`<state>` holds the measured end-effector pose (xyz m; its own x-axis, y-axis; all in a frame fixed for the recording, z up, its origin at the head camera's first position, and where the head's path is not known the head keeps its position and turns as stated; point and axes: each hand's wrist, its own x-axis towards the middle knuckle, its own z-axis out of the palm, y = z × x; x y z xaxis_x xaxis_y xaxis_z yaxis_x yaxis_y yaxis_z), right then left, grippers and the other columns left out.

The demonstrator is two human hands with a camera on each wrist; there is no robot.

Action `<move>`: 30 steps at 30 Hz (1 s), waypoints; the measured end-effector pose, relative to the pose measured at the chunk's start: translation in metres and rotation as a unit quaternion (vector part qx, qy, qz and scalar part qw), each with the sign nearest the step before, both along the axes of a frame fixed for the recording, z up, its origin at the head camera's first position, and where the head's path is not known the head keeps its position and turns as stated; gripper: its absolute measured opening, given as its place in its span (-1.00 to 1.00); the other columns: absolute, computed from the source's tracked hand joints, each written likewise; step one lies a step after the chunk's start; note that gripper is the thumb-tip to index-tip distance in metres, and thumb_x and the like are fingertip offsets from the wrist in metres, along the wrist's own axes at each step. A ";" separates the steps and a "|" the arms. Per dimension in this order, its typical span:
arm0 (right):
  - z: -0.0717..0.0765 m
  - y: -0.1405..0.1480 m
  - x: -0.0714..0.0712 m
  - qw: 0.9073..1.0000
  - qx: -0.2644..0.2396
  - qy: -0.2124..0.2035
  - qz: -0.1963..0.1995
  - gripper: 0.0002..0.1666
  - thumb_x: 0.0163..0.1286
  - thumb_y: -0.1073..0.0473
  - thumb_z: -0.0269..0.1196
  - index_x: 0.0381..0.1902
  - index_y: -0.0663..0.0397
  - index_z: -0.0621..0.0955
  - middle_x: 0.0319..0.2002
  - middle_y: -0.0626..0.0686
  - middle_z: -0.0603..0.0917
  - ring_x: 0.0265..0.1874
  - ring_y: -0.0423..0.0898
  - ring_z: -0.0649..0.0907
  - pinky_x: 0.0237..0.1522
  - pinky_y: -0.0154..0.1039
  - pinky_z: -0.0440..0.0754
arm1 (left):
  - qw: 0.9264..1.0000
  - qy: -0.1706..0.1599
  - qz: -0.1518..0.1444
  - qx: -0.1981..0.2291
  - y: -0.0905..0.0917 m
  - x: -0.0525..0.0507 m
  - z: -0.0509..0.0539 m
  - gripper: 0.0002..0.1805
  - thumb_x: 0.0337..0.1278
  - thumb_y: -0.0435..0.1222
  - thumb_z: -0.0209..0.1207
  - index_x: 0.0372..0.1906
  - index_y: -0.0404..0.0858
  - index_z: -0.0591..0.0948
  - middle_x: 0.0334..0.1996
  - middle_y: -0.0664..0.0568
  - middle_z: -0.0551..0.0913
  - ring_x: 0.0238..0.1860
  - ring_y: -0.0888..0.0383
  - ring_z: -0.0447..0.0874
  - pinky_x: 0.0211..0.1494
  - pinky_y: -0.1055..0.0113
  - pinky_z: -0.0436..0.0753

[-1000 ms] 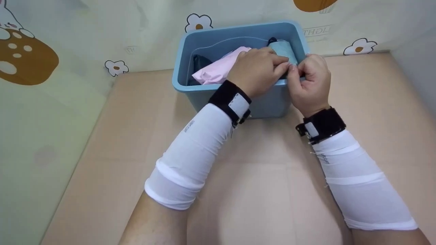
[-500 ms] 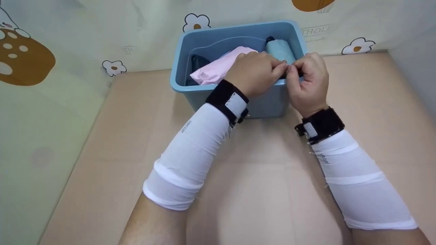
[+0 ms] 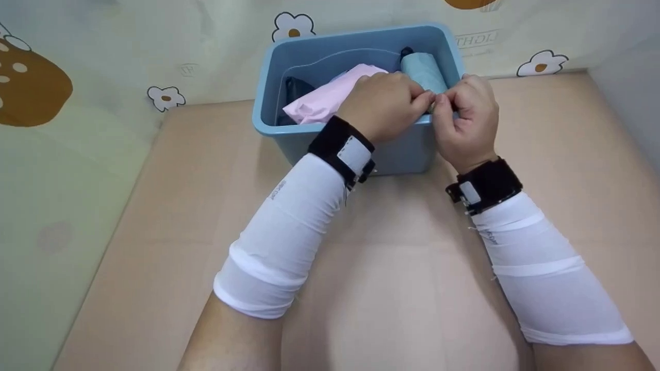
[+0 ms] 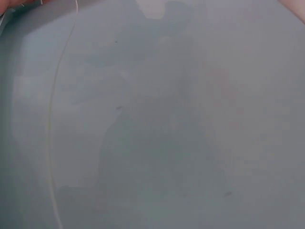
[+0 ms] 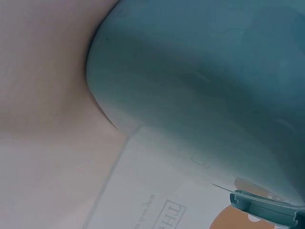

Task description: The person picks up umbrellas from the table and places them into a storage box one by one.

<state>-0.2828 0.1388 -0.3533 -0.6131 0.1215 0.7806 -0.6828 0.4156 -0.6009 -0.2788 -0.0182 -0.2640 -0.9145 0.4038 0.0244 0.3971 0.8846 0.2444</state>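
Note:
A light-blue rolled bundle [image 3: 424, 71] with a black end lies in the right side of a blue plastic bin [image 3: 289, 131]. My left hand [image 3: 384, 105] reaches over the bin's front rim, thumb and forefinger pinching at the bundle's near end. Close against it, my right hand [image 3: 469, 121] pinches at the same spot by the front right corner, fingers curled. What lies between the fingertips is mostly hidden. Beside the left hand, a pink crinkled bundle [image 3: 330, 98] rests in the bin, with a dark item [image 3: 298, 90] behind it at the left.
The bin stands on a beige tabletop [image 3: 381, 288] near the patterned wall sheet [image 3: 216, 51]. Its smooth outer wall [image 4: 157, 124] fills the left wrist view. In the right wrist view, the bin's side [image 5: 190, 81] curves above the beige surface [image 5: 43, 143].
The head view has shifted slightly. My left forefinger, stretched out a second ago, is now drawn in against the thumb. More of the light-blue bundle shows; both hands stay at the same corner.

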 end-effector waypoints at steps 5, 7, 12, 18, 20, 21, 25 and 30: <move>0.008 -0.001 0.005 1.000 -0.001 0.001 -0.002 -0.57 0.31 0.16 0.12 -0.63 0.42 0.53 -0.58 0.10 0.37 -0.36 -0.39 0.32 -0.21 -0.35 0.17 | 1.000 0.015 0.004 0.001 0.001 0.007 0.005 -0.47 0.63 0.14 -0.14 -0.39 0.02 0.67 -0.50 0.17 0.47 -0.33 0.19 0.55 -0.18 0.28 0.42; 0.013 -0.001 0.008 1.000 0.000 -0.001 -0.002 -0.56 0.30 0.16 0.11 -0.64 0.44 0.51 -0.57 0.24 0.37 -0.36 -0.39 0.31 -0.20 -0.35 0.16 | 1.000 0.027 0.006 -0.003 0.002 0.010 0.007 -0.47 0.63 0.14 -0.15 -0.30 0.04 0.74 -0.47 0.17 0.51 -0.29 0.18 0.58 -0.15 0.26 0.46; 0.025 -0.001 0.015 1.000 0.000 -0.007 -0.002 -0.54 0.29 0.14 0.09 -0.64 0.45 0.48 -0.59 0.15 0.35 -0.35 -0.38 0.30 -0.13 -0.34 0.22 | 0.998 0.061 0.014 -0.022 0.005 0.019 0.012 -0.46 0.63 0.16 -0.17 -0.13 0.07 0.81 -0.37 0.13 0.61 -0.19 0.13 0.66 -0.05 0.18 0.56; 0.027 -0.002 0.020 1.000 -0.008 0.006 -0.004 -0.55 0.26 0.14 0.09 -0.68 0.43 0.43 -0.58 -0.13 0.29 -0.37 -0.36 0.28 -0.02 -0.33 0.35 | 0.992 0.117 -0.001 -0.049 0.006 0.026 0.008 -0.45 0.65 0.14 -0.20 -0.11 0.05 0.79 -0.32 0.08 0.70 -0.19 0.05 0.69 -0.04 0.11 0.62; 0.026 -0.003 0.021 1.000 -0.006 0.010 -0.005 -0.55 0.26 0.14 0.08 -0.67 0.42 0.43 -0.62 0.07 0.31 -0.38 -0.35 0.27 0.01 -0.33 0.38 | 0.989 0.135 -0.007 -0.062 0.005 0.027 0.005 -0.44 0.65 0.13 -0.22 -0.08 0.04 0.78 -0.30 0.07 0.72 -0.19 0.03 0.70 -0.04 0.09 0.64; 0.025 -0.003 0.021 1.000 -0.004 0.011 -0.006 -0.55 0.26 0.14 0.08 -0.67 0.42 0.44 -0.62 0.18 0.31 -0.38 -0.34 0.27 0.01 -0.32 0.38 | 0.988 0.142 -0.010 -0.068 0.004 0.028 0.004 -0.44 0.66 0.12 -0.23 -0.07 0.03 0.78 -0.29 0.06 0.73 -0.19 0.02 0.70 -0.04 0.08 0.64; 0.020 -0.002 0.019 1.000 0.002 0.006 -0.006 -0.55 0.27 0.13 0.09 -0.67 0.41 0.44 -0.57 0.36 0.36 -0.39 -0.23 0.31 0.07 -0.31 0.43 | 0.986 0.145 -0.011 -0.079 -0.004 0.033 -0.003 -0.41 0.66 0.13 -0.28 0.01 0.01 0.76 -0.21 0.05 0.74 -0.16 0.01 0.67 -0.01 0.09 0.60; 0.009 -0.001 0.017 1.000 0.007 -0.001 -0.003 -0.54 0.28 0.11 0.10 -0.66 0.41 0.44 -0.56 0.35 0.35 -0.39 -0.16 0.32 -0.02 -0.32 0.36 | 0.987 0.143 0.008 -0.074 -0.027 0.040 -0.014 -0.38 0.64 0.17 -0.27 0.24 0.00 0.70 0.09 0.04 0.77 0.08 -0.02 0.68 0.17 0.08 0.60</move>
